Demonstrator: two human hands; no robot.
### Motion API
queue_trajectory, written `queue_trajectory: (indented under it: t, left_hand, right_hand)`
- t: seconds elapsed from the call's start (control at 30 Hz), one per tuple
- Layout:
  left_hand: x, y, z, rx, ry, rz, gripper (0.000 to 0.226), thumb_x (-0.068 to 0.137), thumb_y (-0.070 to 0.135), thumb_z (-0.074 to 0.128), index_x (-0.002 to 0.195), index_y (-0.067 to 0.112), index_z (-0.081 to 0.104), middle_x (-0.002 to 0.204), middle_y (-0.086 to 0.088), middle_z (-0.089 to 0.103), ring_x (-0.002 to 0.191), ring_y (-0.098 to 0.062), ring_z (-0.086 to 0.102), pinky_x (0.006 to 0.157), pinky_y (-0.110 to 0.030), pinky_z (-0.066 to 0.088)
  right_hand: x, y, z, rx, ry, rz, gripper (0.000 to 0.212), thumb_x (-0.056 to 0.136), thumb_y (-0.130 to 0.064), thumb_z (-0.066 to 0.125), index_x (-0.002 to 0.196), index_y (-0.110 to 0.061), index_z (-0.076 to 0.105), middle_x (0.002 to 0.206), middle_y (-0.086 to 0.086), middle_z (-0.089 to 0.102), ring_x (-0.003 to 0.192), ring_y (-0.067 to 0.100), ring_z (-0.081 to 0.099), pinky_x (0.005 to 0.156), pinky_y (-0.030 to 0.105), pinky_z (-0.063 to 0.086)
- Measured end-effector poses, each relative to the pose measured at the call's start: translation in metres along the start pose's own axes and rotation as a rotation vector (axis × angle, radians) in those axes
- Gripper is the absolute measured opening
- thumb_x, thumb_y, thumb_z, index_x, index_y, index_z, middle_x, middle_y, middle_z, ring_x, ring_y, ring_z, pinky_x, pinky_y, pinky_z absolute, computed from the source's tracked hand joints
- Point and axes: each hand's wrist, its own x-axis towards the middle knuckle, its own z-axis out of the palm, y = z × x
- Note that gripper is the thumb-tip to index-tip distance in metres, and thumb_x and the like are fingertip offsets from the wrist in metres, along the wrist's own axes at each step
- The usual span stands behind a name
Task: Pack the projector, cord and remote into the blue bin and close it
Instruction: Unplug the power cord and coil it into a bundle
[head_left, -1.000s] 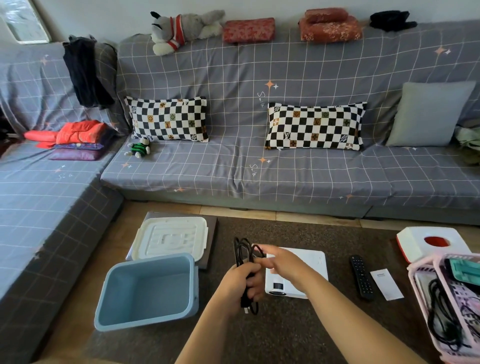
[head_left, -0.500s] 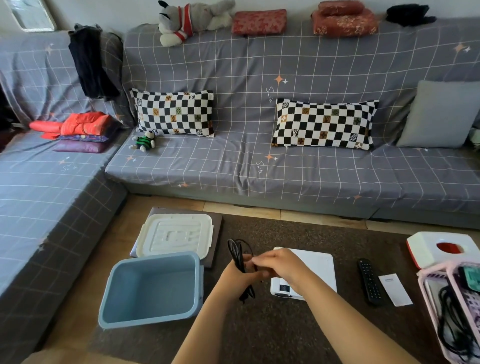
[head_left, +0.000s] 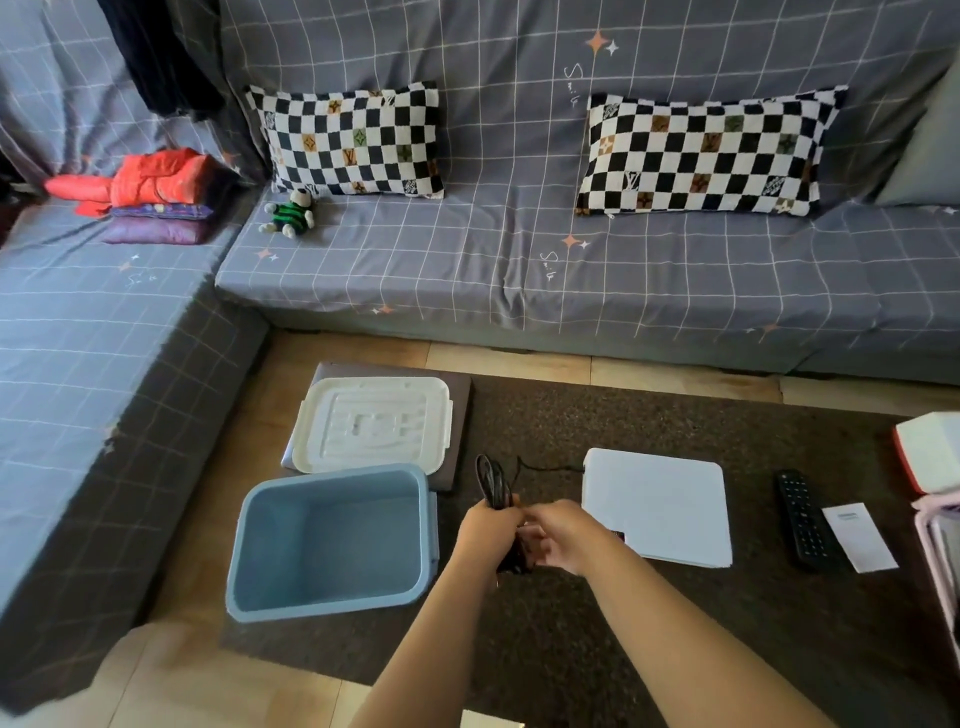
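Observation:
An empty blue bin (head_left: 270, 561) stands open on the dark rug, with its white lid (head_left: 371, 423) lying flat just behind it. My left hand (head_left: 488, 530) grips a bundled black cord (head_left: 493, 480) right of the bin. My right hand (head_left: 561, 535) meets it and holds the cord's lower part. One strand runs from the bundle toward the white projector (head_left: 657, 506), which lies flat right of my hands. The black remote (head_left: 802, 519) lies right of the projector.
A white paper slip (head_left: 860, 535) lies beside the remote. A white and red box (head_left: 930, 457) and a pink basket (head_left: 940, 561) sit at the right edge. A grey checked sofa (head_left: 519, 275) wraps the back and left, bearing checkered pillows and folded clothes.
My hands have drifted left, off the projector, so its whole top shows. The cord bundle is tighter. The camera has moved closer and tilted down.

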Motion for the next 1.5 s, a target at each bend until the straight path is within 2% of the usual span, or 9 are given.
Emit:
queue_trajectory:
  t: [0.17, 0.43, 0.57, 0.7, 0.87, 1.17, 1.3, 1.37, 1.5]
  left_hand:
    - [0.019, -0.010, -0.003, 0.187, -0.067, 0.043, 0.039, 0.081, 0.024, 0.067, 0.119, 0.015, 0.058, 0.094, -0.005, 0.067, 0.082, -0.015, 0.061, 0.058, -0.022, 0.043]
    - [0.048, -0.026, 0.020, 0.096, -0.067, 0.130, 0.016, 0.077, 0.032, 0.075, 0.089, 0.025, 0.068, 0.079, 0.007, 0.069, 0.078, -0.008, 0.063, 0.060, -0.019, 0.043]
    - [0.066, -0.030, 0.030, 0.078, -0.066, 0.172, 0.022, 0.080, 0.038, 0.070, 0.067, 0.024, 0.059, 0.055, 0.007, 0.057, 0.048, -0.003, 0.052, 0.049, -0.018, 0.042]
    - [0.075, -0.035, 0.032, 0.145, -0.166, 0.229, 0.013, 0.084, 0.036, 0.065, 0.076, 0.026, 0.064, 0.051, 0.008, 0.059, 0.047, -0.004, 0.054, 0.048, -0.018, 0.045]
    - [0.086, -0.038, 0.041, -0.004, 0.009, 0.323, 0.006, 0.086, 0.028, 0.065, 0.082, 0.024, 0.066, 0.058, 0.007, 0.063, 0.055, -0.006, 0.060, 0.051, -0.015, 0.048]
    - [0.134, -0.016, 0.064, -0.054, 0.140, 0.362, 0.040, 0.080, 0.020, 0.071, 0.107, 0.042, 0.052, 0.093, 0.026, 0.062, 0.082, 0.021, 0.057, 0.061, -0.003, 0.043]
    - [0.159, -0.010, 0.078, 0.033, 0.183, 0.369, 0.020, 0.083, 0.024, 0.067, 0.089, 0.040, 0.058, 0.094, 0.017, 0.060, 0.093, -0.003, 0.061, 0.073, -0.020, 0.049]
    - [0.172, -0.011, 0.084, 0.234, 0.208, 0.429, 0.014, 0.084, 0.027, 0.067, 0.075, 0.034, 0.058, 0.094, 0.010, 0.050, 0.099, -0.018, 0.053, 0.081, -0.030, 0.048]
    - [0.189, -0.011, 0.091, 0.491, 0.162, 0.544, 0.011, 0.088, 0.021, 0.062, 0.097, 0.017, 0.067, 0.102, 0.003, 0.061, 0.107, -0.022, 0.052, 0.099, -0.032, 0.039]
  right_hand:
    - [0.027, 0.010, -0.002, 0.130, 0.110, -0.084, 0.023, 0.089, -0.004, 0.054, 0.107, -0.006, 0.068, 0.093, 0.011, 0.067, 0.078, 0.017, 0.060, 0.073, 0.029, 0.051]
    - [0.056, -0.003, -0.031, -0.060, 0.112, -0.147, 0.030, 0.088, -0.005, 0.050, 0.104, -0.021, 0.070, 0.118, 0.009, 0.062, 0.107, 0.021, 0.056, 0.096, 0.032, 0.046]
    - [0.085, -0.006, -0.046, -0.360, 0.175, -0.448, 0.053, 0.091, -0.002, 0.046, 0.128, -0.041, 0.050, 0.142, -0.002, 0.041, 0.113, 0.015, 0.052, 0.094, 0.029, 0.045]
    - [0.115, -0.014, -0.047, -0.534, 0.113, -0.611, 0.067, 0.093, -0.003, 0.047, 0.140, -0.046, 0.029, 0.153, -0.001, 0.014, 0.124, 0.018, 0.046, 0.090, 0.023, 0.043]
    - [0.136, -0.025, -0.049, -0.632, 0.143, -0.638, 0.029, 0.096, -0.020, 0.046, 0.121, -0.022, 0.060, 0.138, -0.001, 0.043, 0.124, 0.016, 0.044, 0.093, 0.021, 0.034]
    - [0.149, -0.039, -0.059, -0.341, 0.052, -0.546, 0.032, 0.095, -0.020, 0.039, 0.089, -0.029, 0.069, 0.100, -0.009, 0.067, 0.098, 0.004, 0.058, 0.077, 0.018, 0.042]
    - [0.160, -0.046, -0.067, -0.368, 0.080, -0.538, 0.030, 0.093, -0.018, 0.041, 0.081, -0.031, 0.067, 0.088, -0.016, 0.064, 0.086, -0.003, 0.055, 0.068, 0.015, 0.037]
    - [0.164, -0.044, -0.075, -0.379, 0.144, -0.550, 0.027, 0.093, -0.017, 0.043, 0.087, -0.027, 0.067, 0.085, -0.015, 0.063, 0.084, 0.002, 0.055, 0.068, 0.017, 0.038]
    - [0.163, -0.025, -0.093, -0.409, 0.578, -0.759, 0.025, 0.089, -0.011, 0.046, 0.096, -0.020, 0.069, 0.093, -0.009, 0.066, 0.091, 0.011, 0.057, 0.073, 0.022, 0.041]
